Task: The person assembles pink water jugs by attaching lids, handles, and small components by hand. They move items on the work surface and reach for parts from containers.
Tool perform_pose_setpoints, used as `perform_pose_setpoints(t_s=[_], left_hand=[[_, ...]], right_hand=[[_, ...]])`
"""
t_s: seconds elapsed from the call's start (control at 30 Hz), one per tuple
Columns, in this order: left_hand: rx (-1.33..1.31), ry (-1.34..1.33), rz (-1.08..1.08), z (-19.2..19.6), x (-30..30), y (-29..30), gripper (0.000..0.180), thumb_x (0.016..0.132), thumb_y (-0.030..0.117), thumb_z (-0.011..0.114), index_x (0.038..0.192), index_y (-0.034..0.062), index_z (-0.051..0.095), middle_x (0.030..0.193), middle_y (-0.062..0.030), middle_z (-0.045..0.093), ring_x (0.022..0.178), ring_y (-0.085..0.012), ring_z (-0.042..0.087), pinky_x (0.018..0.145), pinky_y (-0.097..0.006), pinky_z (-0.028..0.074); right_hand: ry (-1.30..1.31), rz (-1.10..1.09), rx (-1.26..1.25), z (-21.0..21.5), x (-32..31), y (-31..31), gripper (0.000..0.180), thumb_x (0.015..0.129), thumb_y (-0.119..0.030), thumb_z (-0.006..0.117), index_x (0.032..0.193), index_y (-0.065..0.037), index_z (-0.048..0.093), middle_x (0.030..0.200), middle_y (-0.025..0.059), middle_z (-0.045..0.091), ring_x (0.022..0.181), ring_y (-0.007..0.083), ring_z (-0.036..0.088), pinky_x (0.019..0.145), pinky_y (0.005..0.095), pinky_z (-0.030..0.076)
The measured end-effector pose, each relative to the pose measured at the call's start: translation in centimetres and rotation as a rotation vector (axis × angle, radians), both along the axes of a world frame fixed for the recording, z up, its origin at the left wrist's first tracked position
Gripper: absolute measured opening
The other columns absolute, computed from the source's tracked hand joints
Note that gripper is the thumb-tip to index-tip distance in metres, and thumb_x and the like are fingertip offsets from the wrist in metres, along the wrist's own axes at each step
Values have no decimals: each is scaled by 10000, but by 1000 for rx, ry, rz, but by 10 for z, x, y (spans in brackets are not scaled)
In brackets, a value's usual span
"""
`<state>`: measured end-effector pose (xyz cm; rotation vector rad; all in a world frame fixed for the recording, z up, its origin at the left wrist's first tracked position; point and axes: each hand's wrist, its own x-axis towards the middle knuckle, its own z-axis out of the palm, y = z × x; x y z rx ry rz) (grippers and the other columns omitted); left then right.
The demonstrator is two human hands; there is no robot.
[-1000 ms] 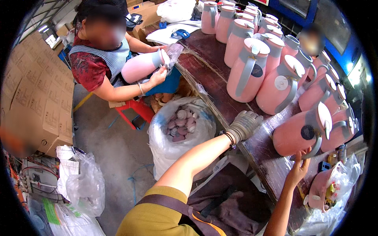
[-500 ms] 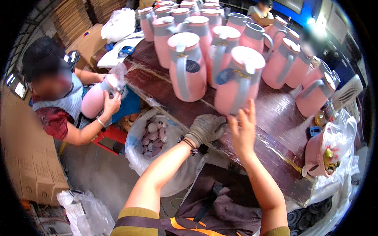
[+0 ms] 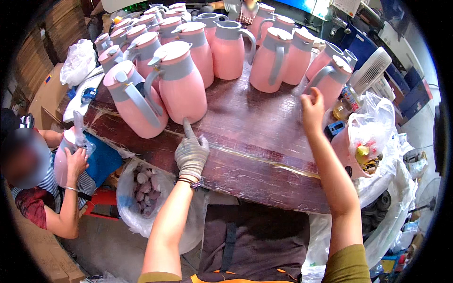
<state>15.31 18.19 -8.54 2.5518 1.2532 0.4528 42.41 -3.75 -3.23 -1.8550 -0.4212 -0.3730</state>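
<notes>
My left hand [image 3: 192, 153], in a grey-white work glove, points its index finger at the base of a pink jug [image 3: 183, 92] with a grey collar and lid. The fingertip seems to touch it; nothing is held. That jug's grey handle faces left, overlapping another pink jug [image 3: 125, 101]. My bare right hand [image 3: 312, 107] is raised at the right of the table, fingers loosely bent and somewhat apart. It is nearest to a pink jug [image 3: 331, 80] with a grey handle and covers part of it. Whether they touch is unclear.
Several more pink jugs [image 3: 229, 52] crowd the dark red table [image 3: 264, 184]. At left, a co-worker's hand [image 3: 75, 165] holds a pink jug. Below, a plastic-lined bin [image 3: 125, 200] contains flat round pieces. A bag-lined pink container [image 3: 347, 146] and a blue item [image 3: 334, 128] sit at right.
The view has swung right. The jug by my hands has turned, its handle from facing me to the left. My right hand has left it and moved right to another jug.
</notes>
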Motion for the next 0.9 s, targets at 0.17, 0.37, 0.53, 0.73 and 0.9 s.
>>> perform_pose_setpoints(t_s=[0.17, 0.37, 0.53, 0.73, 0.9], left_hand=[[33, -15, -39, -5, 2, 2, 532, 860, 284, 554, 1344, 128, 396, 888, -222, 656, 757, -379, 650, 690, -495, 512], [112, -93, -116, -22, 4, 12, 241, 858, 255, 549, 1053, 114, 562, 884, -166, 666, 775, -354, 654, 671, -487, 511], [129, -66, -104, -18, 15, 14, 162, 876, 245, 526, 924, 98, 577, 854, -169, 656, 780, -372, 640, 686, -501, 497], [-413, -629, -264, -28, -7, 17, 241, 878, 240, 598, 1053, 74, 598, 878, -92, 676, 781, -290, 651, 698, -437, 505], [-1275, -530, -993, 57, -49, -156, 592, 818, 219, 706, 1324, 20, 472, 1264, -105, 548, 1151, -221, 537, 975, -378, 431]], right_hand=[[270, 219, 127, 27, 88, -22, 764, 824, -425, 669, 1336, 84, 418, 1331, 200, 491, 1260, 263, 434, 1048, 363, 322], [221, 148, 177, -3, 56, -19, 457, 946, -494, 531, 800, -70, 622, 698, 24, 587, 662, 118, 540, 621, 279, 419], [161, 316, 281, 2, -112, -84, 373, 996, -413, 468, 806, -94, 498, 655, -26, 446, 584, 74, 412, 522, 247, 315], [593, 715, 583, 48, -253, -217, 479, 887, -459, 630, 837, 2, 508, 531, 13, 451, 391, 80, 390, 367, 234, 294], [1031, 577, 230, 32, -298, -279, 286, 891, -320, 617, 807, -51, 569, 628, -13, 509, 519, 56, 444, 436, 233, 332]])
